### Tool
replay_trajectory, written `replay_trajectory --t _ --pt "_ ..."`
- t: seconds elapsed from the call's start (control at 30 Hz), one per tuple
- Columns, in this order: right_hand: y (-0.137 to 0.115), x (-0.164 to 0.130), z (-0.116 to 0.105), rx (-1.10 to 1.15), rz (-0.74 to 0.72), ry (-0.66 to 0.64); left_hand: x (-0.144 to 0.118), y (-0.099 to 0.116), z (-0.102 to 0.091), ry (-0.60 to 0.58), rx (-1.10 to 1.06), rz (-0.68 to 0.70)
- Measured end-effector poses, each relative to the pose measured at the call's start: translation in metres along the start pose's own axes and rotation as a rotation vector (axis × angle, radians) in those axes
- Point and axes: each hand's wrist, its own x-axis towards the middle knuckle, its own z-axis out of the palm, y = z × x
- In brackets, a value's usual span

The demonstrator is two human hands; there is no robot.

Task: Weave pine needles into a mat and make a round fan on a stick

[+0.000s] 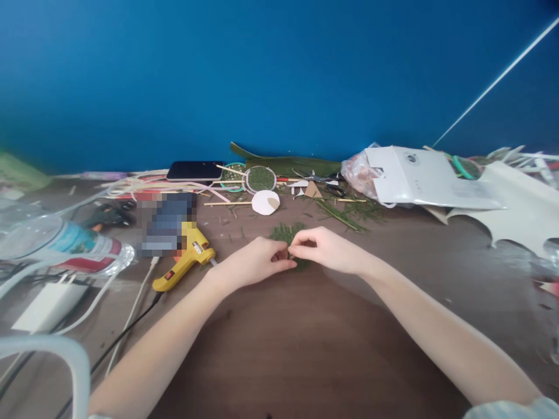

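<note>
A small bunch of green leaf strips (pixel 286 231) lies on the table between my hands, its lower part hidden by my fingers. My left hand (pixel 255 263) comes in from the left with curled fingers and the thumb along the near edge of the strips. From the right, my right hand (pixel 327 249) pinches thumb and forefinger together at the strips, close to the left fingertips. Just beyond are a white paper disc (pixel 263 202) on a thin stick and a round green piece (pixel 260 179) with a pale rim.
A yellow glue gun (pixel 186 260) lies left of my left forearm, near a plastic bottle (pixel 65 244) and a white charger (pixel 50 305). Along the blue wall are a dark phone (pixel 194 170), scissors (pixel 317 176), leaf scraps (pixel 343 215) and a white box (pixel 432 177).
</note>
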Motion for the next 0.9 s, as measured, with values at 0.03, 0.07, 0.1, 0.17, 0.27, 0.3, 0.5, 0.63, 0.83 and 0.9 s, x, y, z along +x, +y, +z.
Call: replay_trajectory --t 0.03,0.07,0.1,0.17,0.27,0.3,0.5,0.63,0.83,0.9 --pt "0.0 0.0 0.001 0.021 -0.011 -0.005 0.0 0.0 0.0 -0.001 0.01 0.001" --pt "0.0 0.0 0.002 0.042 -0.02 -0.008 0.0 0.001 0.001 -0.001 0.025 0.003" --pt "0.0 0.0 0.003 0.064 -0.03 -0.011 0.0 0.001 0.001 0.0 0.041 0.008" --pt "0.0 0.0 0.003 0.1 -0.052 -0.016 0.0 0.001 0.001 0.006 0.068 0.015" --pt "0.001 0.0 0.001 0.096 -0.073 -0.009 0.0 -0.002 0.002 0.012 0.067 0.009" --pt "0.001 0.0 0.001 0.08 -0.074 -0.002 0.0 -0.004 0.002 0.014 0.058 0.004" --pt "0.005 0.001 -0.003 -0.089 -0.131 0.016 0.003 -0.014 0.002 0.03 0.044 0.001" --pt "0.006 0.001 -0.004 -0.083 -0.092 -0.016 0.003 -0.015 -0.001 0.015 0.02 0.004" --pt "0.006 0.0 -0.004 -0.204 -0.179 0.045 0.003 -0.015 -0.002 0.012 -0.073 0.02" --pt "0.006 0.001 -0.001 -0.283 -0.265 -0.015 0.004 -0.015 -0.001 0.012 -0.066 0.031"
